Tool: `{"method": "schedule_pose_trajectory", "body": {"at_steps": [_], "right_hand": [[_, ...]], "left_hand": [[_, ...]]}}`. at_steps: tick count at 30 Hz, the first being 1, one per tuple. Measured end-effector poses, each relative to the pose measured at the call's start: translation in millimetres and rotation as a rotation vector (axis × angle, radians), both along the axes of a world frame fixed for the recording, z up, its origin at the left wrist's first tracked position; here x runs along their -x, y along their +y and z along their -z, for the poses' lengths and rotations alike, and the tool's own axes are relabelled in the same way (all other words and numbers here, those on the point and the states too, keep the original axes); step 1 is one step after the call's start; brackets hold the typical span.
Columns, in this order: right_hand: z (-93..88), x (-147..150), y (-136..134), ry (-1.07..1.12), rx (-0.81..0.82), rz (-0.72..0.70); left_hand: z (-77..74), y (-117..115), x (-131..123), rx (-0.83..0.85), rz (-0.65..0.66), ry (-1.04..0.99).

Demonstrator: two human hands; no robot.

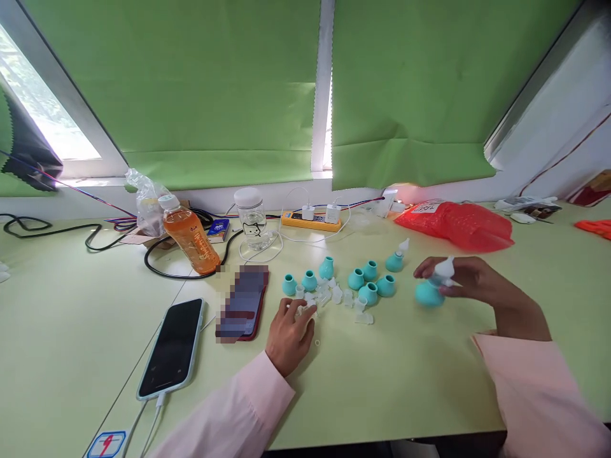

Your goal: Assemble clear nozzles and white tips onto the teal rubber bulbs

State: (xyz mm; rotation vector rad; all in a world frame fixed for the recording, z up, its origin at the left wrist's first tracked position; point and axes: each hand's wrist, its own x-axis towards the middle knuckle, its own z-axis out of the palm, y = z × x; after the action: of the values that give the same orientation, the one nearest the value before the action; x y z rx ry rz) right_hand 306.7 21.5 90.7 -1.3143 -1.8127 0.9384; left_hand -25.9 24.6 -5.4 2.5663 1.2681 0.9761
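Note:
My right hand [470, 280] is closed around a teal rubber bulb with a clear nozzle [432, 289], held just above the table. My left hand [289, 331] rests on the table with its fingers pinched on a small clear plastic piece [305, 310] at the edge of a pile of clear nozzles [334, 296]. Several teal bulbs [370, 280] stand in a loose group between my hands. One finished bulb with a nozzle [397, 257] stands behind them.
Two phones lie at the left: one black-screened on a cable [172, 346], one beside it [243, 302]. Behind stand an orange drink bottle [189, 236], a glass jar [251, 219], a yellow power strip [311, 221] and a red plastic bag [456, 226]. Cables trail at the back left.

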Motion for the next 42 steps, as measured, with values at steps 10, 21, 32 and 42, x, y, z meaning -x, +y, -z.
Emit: {"method": "schedule_pose_trajectory", "body": {"at_steps": [10, 21, 32, 42], "right_hand": [[65.5, -33, 50, -0.019, -0.165, 0.561], [76.2, -28, 54, -0.189, -0.093, 0.586], [75.7, -20, 51, -0.362, -0.114, 0.644], [49.4, 50, 21, -0.471, -1.120, 0.801]], "left_hand": [[0.0, 9, -21, -0.215, -0.006, 0.400], [-26.5, 19, -15, 0.060, -0.005, 0.370], [-19.5, 16, -4, 0.437, 0.346, 0.438], [-26.8, 29, 8, 0.274, 0.067, -0.084]]}}
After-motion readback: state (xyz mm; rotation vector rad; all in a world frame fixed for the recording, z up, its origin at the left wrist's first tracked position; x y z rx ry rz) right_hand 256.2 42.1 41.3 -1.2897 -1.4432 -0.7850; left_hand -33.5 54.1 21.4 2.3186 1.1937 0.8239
